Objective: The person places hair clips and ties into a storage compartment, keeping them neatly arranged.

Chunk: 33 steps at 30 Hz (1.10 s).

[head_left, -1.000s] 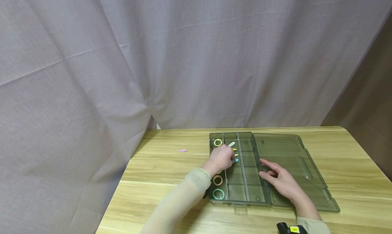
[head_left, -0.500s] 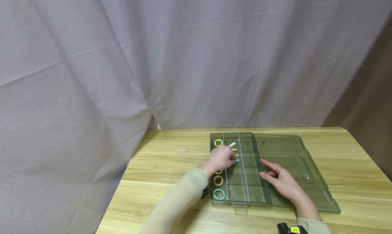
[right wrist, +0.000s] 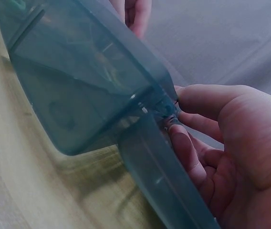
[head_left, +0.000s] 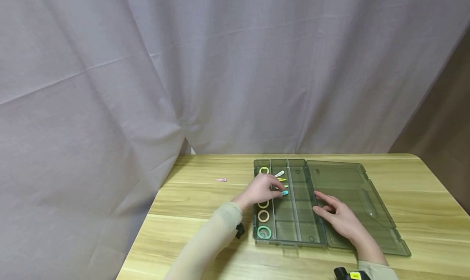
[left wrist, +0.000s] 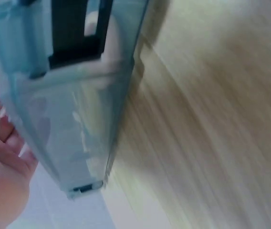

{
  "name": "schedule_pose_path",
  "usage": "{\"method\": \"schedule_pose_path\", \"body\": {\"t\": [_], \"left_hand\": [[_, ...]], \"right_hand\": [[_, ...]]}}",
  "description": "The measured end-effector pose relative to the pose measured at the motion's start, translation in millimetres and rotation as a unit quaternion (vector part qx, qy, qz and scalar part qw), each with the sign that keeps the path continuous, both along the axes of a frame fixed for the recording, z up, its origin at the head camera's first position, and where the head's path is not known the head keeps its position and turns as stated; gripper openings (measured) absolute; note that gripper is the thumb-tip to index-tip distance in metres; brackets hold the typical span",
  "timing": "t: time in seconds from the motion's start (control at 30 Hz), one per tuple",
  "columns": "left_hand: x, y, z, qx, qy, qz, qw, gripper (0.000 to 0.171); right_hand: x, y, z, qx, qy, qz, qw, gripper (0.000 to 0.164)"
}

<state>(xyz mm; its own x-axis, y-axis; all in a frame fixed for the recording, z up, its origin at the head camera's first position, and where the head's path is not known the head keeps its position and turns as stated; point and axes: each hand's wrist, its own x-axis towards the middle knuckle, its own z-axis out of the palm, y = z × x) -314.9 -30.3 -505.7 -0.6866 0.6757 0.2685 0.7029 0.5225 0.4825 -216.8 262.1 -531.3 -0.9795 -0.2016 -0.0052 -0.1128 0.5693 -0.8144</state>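
An organizer box (head_left: 304,231) of see-through grey-green plastic lies unfolded on the table, divided lengthwise into compartments. My left hand (head_left: 258,188) reaches over its left side into the middle row, index finger and thumb slightly apart. Right at those fingertips lies a blue snap hair clip (head_left: 284,193). Beyond it in that row are a white hair clip (head_left: 280,173), a yellow hair clip (head_left: 282,179) and a pale green one, partly hidden by the fingers. My right hand (head_left: 339,219) touches the box's hinge edge (right wrist: 166,112) with its fingertips and thumb.
In the left row lie ring-shaped bands, among them a green ring (head_left: 264,232), an orange ring (head_left: 263,216) and a yellow ring (head_left: 264,170). The open lid (head_left: 374,214) lies flat at right. A pink hair clip (head_left: 221,180) rests on the table left of the box.
My left fingers have spread apart at the blue hair clip, and the hand has drawn slightly left. More of the clip shows now. My right hand stays at the hinge edge.
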Motion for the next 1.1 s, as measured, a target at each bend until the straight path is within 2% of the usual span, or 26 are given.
{"method": "schedule_pose_path", "body": {"t": [0.07, 0.2, 0.5, 0.67, 0.9, 1.1], "left_hand": [[-0.4, -5.7, -0.5, 0.023, -0.003, -0.013, 0.9996, 0.015], [1.1, -18.5, 1.1, 0.07, -0.039, -0.02, 0.9966, 0.017], [4.0, -62.7, -0.1, 0.139, -0.1, 0.037, 0.9845, 0.019], [10.0, -94.6, -2.7, 0.139, -0.121, 0.076, 0.9799, 0.019], [15.8, -137.3, -7.9, 0.137, -0.13, 0.118, 0.9749, 0.02], [10.9, -167.2, -11.9, 0.134, -0.119, 0.167, 0.9695, 0.021]], "right_hand": [[-0.1, -0.1, 0.4, 0.0, 0.0, 0.001, 1.0, 0.069], [-0.3, 0.3, 0.7, -0.001, -0.001, 0.001, 1.0, 0.068], [-0.9, 0.5, -0.4, -0.003, -0.003, 0.002, 1.0, 0.069], [-0.8, 0.5, -1.3, -0.007, -0.005, 0.001, 1.0, 0.069], [-0.7, -0.4, -0.7, -0.014, -0.009, 0.001, 1.0, 0.069], [-0.4, 0.5, 0.0, -0.014, -0.007, 0.001, 1.0, 0.069]]}}
